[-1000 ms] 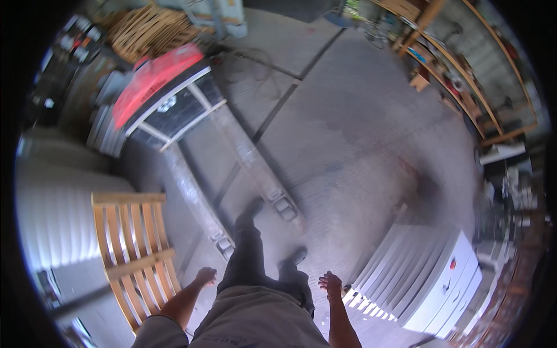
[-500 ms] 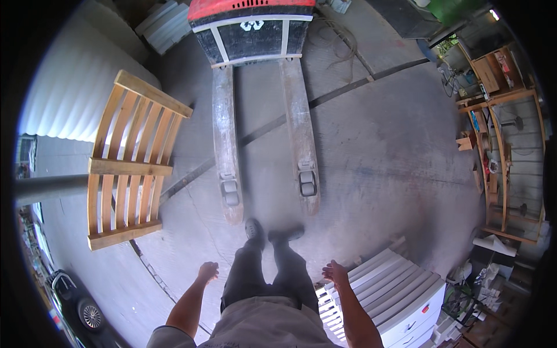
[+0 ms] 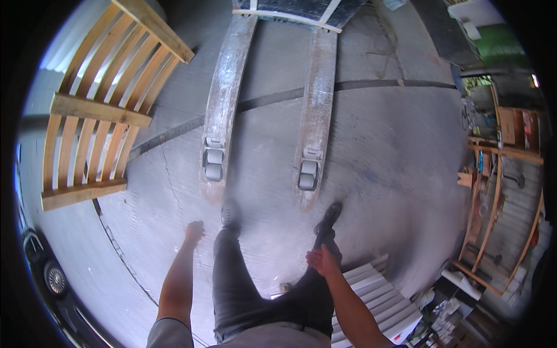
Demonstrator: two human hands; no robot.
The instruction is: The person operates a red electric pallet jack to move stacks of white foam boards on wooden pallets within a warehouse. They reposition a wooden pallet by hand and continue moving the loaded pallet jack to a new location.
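Note:
My left hand point(image 3: 195, 232) hangs empty over the concrete floor, left of my left leg, its fingers loosely bent and apart from the palm. In front of my right thigh, my right hand point(image 3: 323, 259) is empty too, fingers apart. Neither hand touches anything but air. Ahead of my feet lie the two worn metal forks of a pallet truck, the left fork point(image 3: 225, 81) and the right fork point(image 3: 318, 93), with grey rollers near their tips. The truck's dark body point(image 3: 293, 8) is cut off at the top. A slatted wooden pallet point(image 3: 101, 110) stands tilted at the left.
A stack of white ridged panels point(image 3: 377, 293) sits beside my right arm. Wooden shelving frames point(image 3: 493, 203) and clutter line the right side. At the lower left is a dark car point(image 3: 49, 284). A dark groove point(image 3: 272, 99) crosses the floor under the forks.
The view has shifted, so pallet and truck sit higher and more of the truck's body is out of view. My feet are farther apart. My right hand is now in front of my thigh.

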